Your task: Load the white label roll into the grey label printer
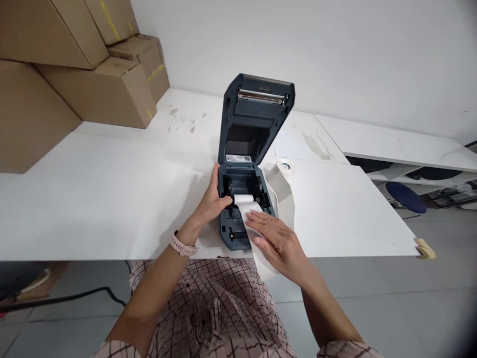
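A dark label printer (pixel 227 226) stands on the white table with its lid (pixel 257 117) raised. Inside its bay sits a small roll of white labels (pixel 244 198), from which a paper strip (pixel 242 209) runs toward me and past the table's front edge. My left hand (pixel 213 201) grips the printer's left side, its thumb over the rim beside the roll. Over the strip lies my right hand (pixel 276 241), fingers stretched out and touching the paper; part of the strip is hidden beneath it.
Cardboard boxes (pixel 100 89) are stacked at the back left against the wall. Beside the printer's right side lies loose white backing paper (pixel 285 199). A blue stool (pixel 406 197) and shelves stand at the right. A dark cable (pixel 74 297) runs below the table at left.
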{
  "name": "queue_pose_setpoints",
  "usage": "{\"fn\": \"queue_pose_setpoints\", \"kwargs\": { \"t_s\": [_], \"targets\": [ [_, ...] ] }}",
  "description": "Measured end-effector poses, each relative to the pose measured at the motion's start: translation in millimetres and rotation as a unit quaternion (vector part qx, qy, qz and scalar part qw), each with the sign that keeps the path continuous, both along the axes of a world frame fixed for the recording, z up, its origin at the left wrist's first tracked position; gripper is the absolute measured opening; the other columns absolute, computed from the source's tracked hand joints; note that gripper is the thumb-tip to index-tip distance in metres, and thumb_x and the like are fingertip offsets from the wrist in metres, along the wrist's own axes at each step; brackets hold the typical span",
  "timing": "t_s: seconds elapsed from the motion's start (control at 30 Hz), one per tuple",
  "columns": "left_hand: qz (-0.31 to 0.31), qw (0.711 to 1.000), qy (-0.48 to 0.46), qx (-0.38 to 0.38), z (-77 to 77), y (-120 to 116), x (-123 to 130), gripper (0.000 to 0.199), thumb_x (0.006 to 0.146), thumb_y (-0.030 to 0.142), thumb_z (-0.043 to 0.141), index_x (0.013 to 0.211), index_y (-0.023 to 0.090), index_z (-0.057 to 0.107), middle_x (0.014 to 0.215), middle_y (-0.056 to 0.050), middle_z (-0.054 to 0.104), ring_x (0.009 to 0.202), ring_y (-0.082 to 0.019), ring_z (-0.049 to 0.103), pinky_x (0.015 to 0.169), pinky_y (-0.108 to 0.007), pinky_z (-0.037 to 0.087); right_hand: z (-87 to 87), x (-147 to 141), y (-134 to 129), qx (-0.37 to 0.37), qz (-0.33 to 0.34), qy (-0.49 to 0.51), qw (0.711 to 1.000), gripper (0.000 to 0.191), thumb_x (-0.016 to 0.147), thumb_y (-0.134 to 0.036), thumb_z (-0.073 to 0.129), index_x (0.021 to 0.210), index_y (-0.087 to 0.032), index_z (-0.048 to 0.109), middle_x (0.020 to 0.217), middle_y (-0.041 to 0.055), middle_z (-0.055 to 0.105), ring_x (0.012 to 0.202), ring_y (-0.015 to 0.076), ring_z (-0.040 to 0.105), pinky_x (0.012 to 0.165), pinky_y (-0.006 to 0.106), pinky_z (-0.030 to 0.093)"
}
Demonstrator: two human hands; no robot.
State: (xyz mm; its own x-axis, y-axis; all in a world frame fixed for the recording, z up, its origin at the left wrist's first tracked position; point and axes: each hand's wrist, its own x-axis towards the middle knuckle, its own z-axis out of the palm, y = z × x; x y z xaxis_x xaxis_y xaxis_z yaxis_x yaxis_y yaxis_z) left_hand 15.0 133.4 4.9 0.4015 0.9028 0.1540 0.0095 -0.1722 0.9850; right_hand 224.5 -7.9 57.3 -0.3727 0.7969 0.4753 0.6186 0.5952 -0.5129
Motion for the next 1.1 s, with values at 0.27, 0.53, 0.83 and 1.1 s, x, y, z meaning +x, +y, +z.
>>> {"fn": "queue_pose_setpoints", "kwargs": {
  "t_s": [0.27, 0.53, 0.83, 1.1],
  "targets": [
    [0.006, 1.0, -0.001, -0.013, 0.1, -1.2, 0.8, 0.118, 0.085, 0.034, 0.075, 0.172, 0.036, -0.005, 0.184, -0.006, 0.009, 0.17, -0.033, 0.004, 0.138, -0.055, 0.01, 11.7, -10.6, -14.7, -0.045, 0.017, 0.011, 0.999, 0.045, 0.11, -0.026, 0.053, 0.154, -0.032, 0.059, 0.148, 0.0081, 0.071, 0.142, 0.0267, 0.065, 0.111, 0.055, 0.063],
    [0.014, 1.0, 0.004, 0.0, -1.0, -1.7, 0.2, 0.115, 0.087, 0.036, 0.075, 0.173, 0.036, -0.001, 0.184, -0.005, 0.007, 0.17, -0.034, 0.005, 0.138, -0.055, 0.009, 8.1, -16.4, -14.8, -0.051, -0.006, -0.074, 0.996, 0.047, 0.111, -0.033, 0.051, 0.159, -0.032, 0.052, 0.157, 0.0095, 0.061, 0.15, 0.029, 0.056, 0.123, 0.065, 0.05],
    [0.02, 1.0, 0.006, -0.008, 1.8, -2.2, 1.8, 0.117, 0.085, 0.036, 0.077, 0.173, 0.034, 0.0, 0.185, -0.006, 0.005, 0.17, -0.034, 0.005, 0.138, -0.054, 0.012, 7.2, -18.9, -20.8, -0.077, 0.032, -0.083, 0.993, 0.071, 0.099, -0.056, 0.069, 0.161, -0.031, 0.047, 0.163, 0.0102, 0.054, 0.154, 0.0315, 0.051, 0.125, 0.063, 0.048],
    [0.022, 1.0, 0.003, -0.001, -5.0, -0.9, 0.9, 0.117, 0.084, 0.043, 0.078, 0.173, 0.038, 0.002, 0.185, -0.004, 0.004, 0.17, -0.034, 0.008, 0.138, -0.057, 0.011, -1.8, -19.0, -19.2, -0.059, 0.036, -0.07, 0.995, 0.065, 0.103, -0.047, 0.068, 0.162, -0.03, 0.047, 0.162, 0.0104, 0.056, 0.154, 0.0304, 0.051, 0.123, 0.063, 0.05]
  ]
}}
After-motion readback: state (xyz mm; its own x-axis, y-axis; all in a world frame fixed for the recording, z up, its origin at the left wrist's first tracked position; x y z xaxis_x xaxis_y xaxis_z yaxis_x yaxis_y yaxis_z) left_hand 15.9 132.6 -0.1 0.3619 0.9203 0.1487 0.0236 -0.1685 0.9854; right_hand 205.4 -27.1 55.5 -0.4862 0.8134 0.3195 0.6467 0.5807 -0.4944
